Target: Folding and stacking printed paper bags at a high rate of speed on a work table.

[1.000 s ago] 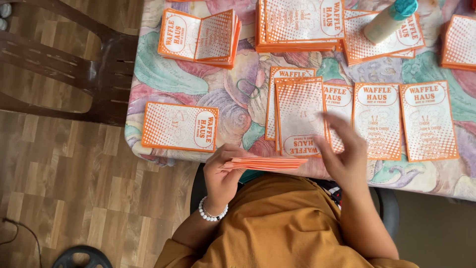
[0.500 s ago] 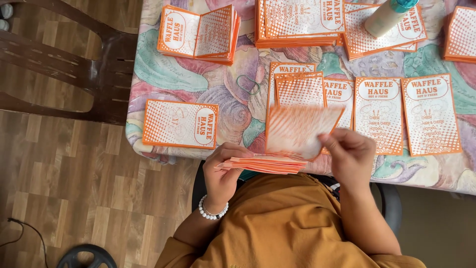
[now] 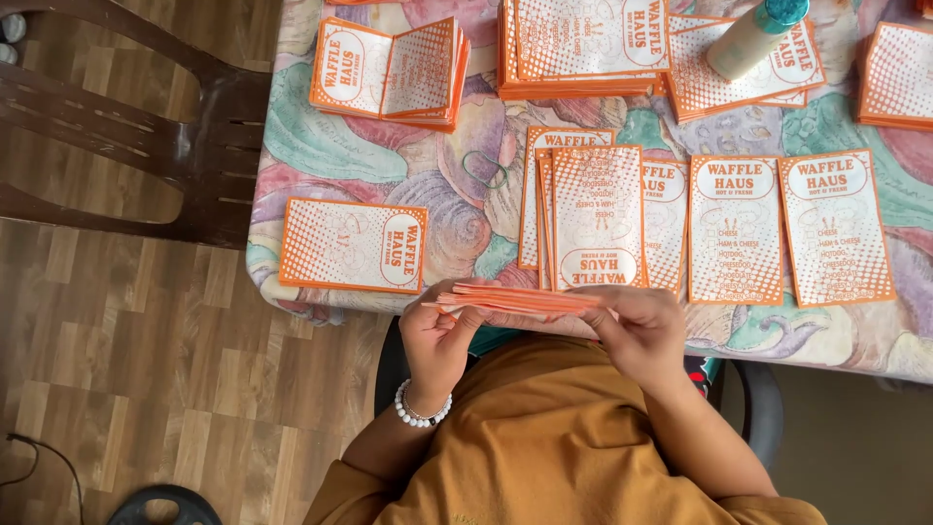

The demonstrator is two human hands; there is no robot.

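Both my left hand and right hand are clamped on this thin stack of orange paper bags, several bags already laid out, plenty left.

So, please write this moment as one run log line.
left hand: holds orange paper stack | right hand: on same stack | stack: flat, above table edge | nearest: single sheet

Floor is wood-look plank, brown, filling left half and lower left of frame. Dark brown slatted chair at upper left, just beside the tabletop, which has a pastel swirl-pattern cloth. Even, soft light, no hard shadows.
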